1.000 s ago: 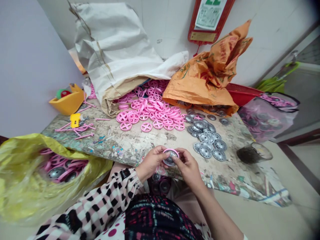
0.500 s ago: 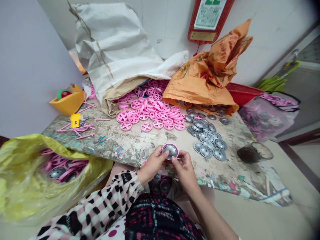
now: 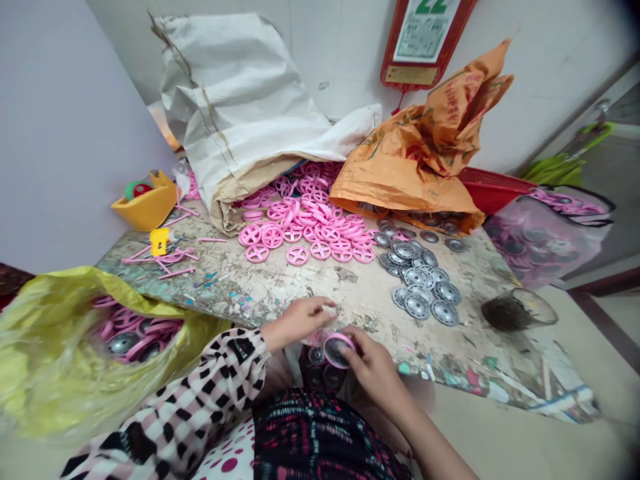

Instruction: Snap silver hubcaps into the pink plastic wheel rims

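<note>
My right hand point(image 3: 373, 360) grips a toy wheel point(image 3: 337, 350), a pink rim with a grey hubcap in it, tilted at the table's front edge above my lap. Just up and left of it, my left hand point(image 3: 300, 320) is off the wheel, its fingers loosely stretched and somewhat blurred. Below the held wheel, more finished wheels point(image 3: 325, 375) lie in my lap, partly hidden. Beyond my hands is a heap of pink spoked rims point(image 3: 320, 227), and to its right a pile of grey hubcaps point(image 3: 420, 280).
A white sack point(image 3: 240, 100) spills the rims; an orange sack point(image 3: 425, 173) holds hubcaps. A yellow bag point(image 3: 45, 347) of wheels hangs at left. Pink sticks point(image 3: 175, 270) and a yellow holder point(image 3: 145, 207) lie left on the worn table point(image 3: 280, 280). A dark cup point(image 3: 517, 310) stands right.
My left hand has let go of the wheel and drawn apart from it to the left. My right hand has lowered the wheel toward my lap and tilted it.
</note>
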{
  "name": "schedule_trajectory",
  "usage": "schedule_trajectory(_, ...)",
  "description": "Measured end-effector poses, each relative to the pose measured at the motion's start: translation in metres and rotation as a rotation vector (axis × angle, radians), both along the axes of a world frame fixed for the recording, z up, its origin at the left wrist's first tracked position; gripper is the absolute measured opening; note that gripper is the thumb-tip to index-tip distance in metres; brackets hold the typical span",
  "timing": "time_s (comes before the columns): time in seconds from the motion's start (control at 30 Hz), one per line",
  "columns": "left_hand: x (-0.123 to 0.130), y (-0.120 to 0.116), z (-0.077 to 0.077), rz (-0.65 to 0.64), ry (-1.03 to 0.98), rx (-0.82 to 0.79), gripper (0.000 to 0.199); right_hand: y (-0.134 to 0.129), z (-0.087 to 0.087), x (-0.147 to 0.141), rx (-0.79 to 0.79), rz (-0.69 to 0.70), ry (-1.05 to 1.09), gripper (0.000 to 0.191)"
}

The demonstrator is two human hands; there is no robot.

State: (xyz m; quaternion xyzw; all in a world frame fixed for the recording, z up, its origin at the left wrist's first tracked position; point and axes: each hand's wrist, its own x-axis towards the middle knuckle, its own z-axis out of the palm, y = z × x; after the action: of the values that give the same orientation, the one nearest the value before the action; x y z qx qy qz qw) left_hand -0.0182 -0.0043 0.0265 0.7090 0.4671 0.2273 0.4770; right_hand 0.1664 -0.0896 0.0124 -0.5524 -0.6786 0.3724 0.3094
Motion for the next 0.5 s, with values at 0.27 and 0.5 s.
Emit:
schedule_trajectory(0.27,-0.038,0.077,-0.009,0.403,0.589,0.471,0.034,-0.027,0.0,0.005,0.177,0.243,-0.458,0.032)
schedule_trajectory(0.5,-0.041,0.089,-0.012,0.493,0.303,0.316,0.008,-0.005,-0.002,0.042,0.267,0.064,-0.42,0.028)
